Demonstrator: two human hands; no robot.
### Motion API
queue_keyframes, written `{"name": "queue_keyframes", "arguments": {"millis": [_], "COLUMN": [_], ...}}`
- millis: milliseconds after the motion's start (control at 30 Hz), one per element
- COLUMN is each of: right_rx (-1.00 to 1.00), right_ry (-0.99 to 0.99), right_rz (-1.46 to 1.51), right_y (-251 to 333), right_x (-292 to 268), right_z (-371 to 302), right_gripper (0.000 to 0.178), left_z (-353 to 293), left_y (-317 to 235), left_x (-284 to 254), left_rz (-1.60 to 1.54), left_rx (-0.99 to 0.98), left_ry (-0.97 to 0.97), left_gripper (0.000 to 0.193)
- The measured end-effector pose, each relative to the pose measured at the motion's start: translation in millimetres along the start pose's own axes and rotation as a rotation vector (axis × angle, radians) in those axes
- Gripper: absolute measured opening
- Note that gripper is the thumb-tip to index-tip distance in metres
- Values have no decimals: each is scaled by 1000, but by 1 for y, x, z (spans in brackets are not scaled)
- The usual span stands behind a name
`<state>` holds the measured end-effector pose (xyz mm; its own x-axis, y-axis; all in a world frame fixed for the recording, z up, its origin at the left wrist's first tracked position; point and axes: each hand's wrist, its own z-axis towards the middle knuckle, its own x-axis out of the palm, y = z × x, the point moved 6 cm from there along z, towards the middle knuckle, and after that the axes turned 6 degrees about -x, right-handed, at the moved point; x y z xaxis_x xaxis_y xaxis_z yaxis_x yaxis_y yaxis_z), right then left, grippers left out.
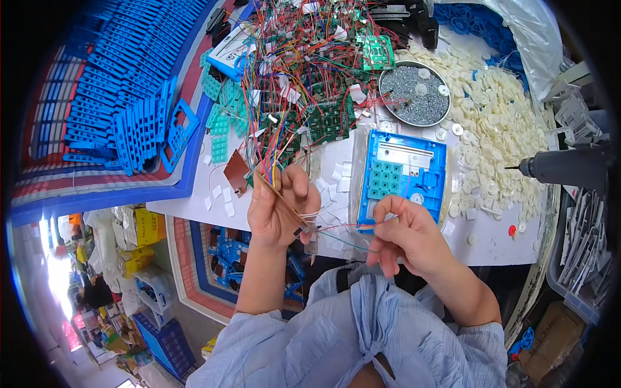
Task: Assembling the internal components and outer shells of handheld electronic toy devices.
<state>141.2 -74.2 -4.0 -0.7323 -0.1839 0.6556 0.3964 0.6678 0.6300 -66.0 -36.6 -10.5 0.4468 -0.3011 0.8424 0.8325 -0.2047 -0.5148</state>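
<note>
My left hand (275,210) is closed on a brown circuit board (288,205), seen nearly edge-on. Coloured wires rise from its upper end and pale wires stick out near its lower end. My right hand (411,236) pinches thin wires between thumb and fingers; a red wire (343,226) and a green wire (346,244) stretch from there to the board. Just beyond the right hand lies a blue plastic housing (441,178), open side up, with a teal rubber keypad (385,179) in it. Small white squares (336,213) are scattered between the hands.
Wired green circuit boards (330,119) are heaped at the back. A round tray of screws (414,97) sits beside piled cream discs (498,123). Blue frames (123,97) fill a bin at left. A dark power screwdriver (563,167) juts in from the right.
</note>
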Motion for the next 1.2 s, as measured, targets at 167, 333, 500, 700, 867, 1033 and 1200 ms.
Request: {"name": "queue_keyframes", "arguments": {"millis": [167, 333, 500, 700, 867, 1033, 1200], "right_rx": [94, 129, 167, 320, 438, 349, 19], "right_ry": [10, 14, 81, 217, 328, 261, 98], "right_rz": [154, 108, 25, 77, 136, 308, 30], "right_y": [-17, -31, -30, -52, -57, -34, 8], "right_x": [0, 10, 19, 39, 51, 56, 37], "right_z": [-4, -13, -9, -11, -14, -30, -57], "right_gripper": [10, 10, 11, 15, 18, 19, 14], "left_z": [5, 1, 4, 9, 8, 4, -11], "left_y": [5, 11, 17, 10, 3, -29, -46], "left_x": [11, 13, 26, 26, 23, 37, 48], "left_rz": [-116, -182, -226, -11, 163, 534, 887], "left_rx": [-33, -105, -99, -29, 82, 366, 363], "left_ry": [34, 59, 160, 137, -7, -28, -122], "left_gripper": [32, 30, 28, 27, 26, 24, 26]}}
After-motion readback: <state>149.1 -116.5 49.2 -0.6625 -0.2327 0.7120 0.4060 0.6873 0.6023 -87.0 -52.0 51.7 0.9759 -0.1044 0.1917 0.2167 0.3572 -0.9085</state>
